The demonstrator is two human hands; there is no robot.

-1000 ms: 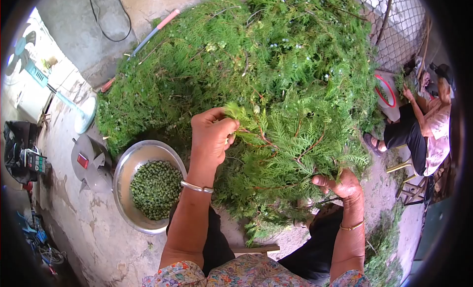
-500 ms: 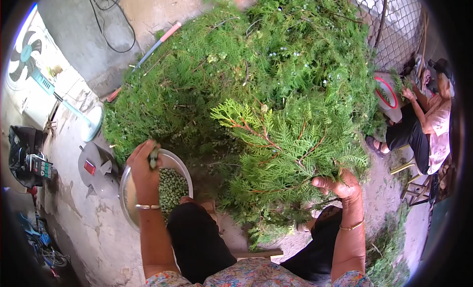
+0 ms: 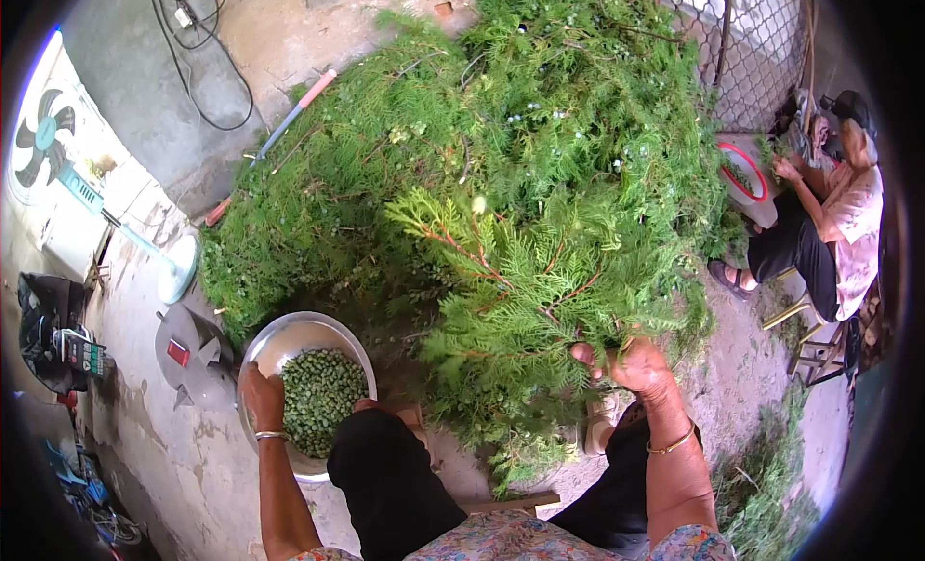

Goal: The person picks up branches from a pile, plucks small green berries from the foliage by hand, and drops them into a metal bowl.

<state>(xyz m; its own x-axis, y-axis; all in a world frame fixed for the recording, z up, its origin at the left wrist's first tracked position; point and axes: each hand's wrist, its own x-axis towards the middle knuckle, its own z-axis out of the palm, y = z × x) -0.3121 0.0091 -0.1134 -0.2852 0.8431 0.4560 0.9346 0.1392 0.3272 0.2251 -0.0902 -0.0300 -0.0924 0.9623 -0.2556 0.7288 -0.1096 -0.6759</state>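
Observation:
My right hand is closed around the stem of a leafy green conifer branch, held up in front of my knees with its tip pointing to the upper left. My left hand is over the left side of a round metal basin, back of the hand toward me. Its fingers are mostly hidden, so I cannot see whether anything is in them. Many small green berry-like cones fill the right part of the basin, which stands beside my left knee.
A large heap of cut conifer branches lies ahead. A long-handled tool leans at its left edge. A standing fan is on the left. At right, a seated person works by a red-rimmed container. More greenery lies lower right.
My left hand, which held some green cones above the basin's edge, has moved lower and left over the basin; those cones no longer show. My right hand still holds the branch. The view has shifted slightly.

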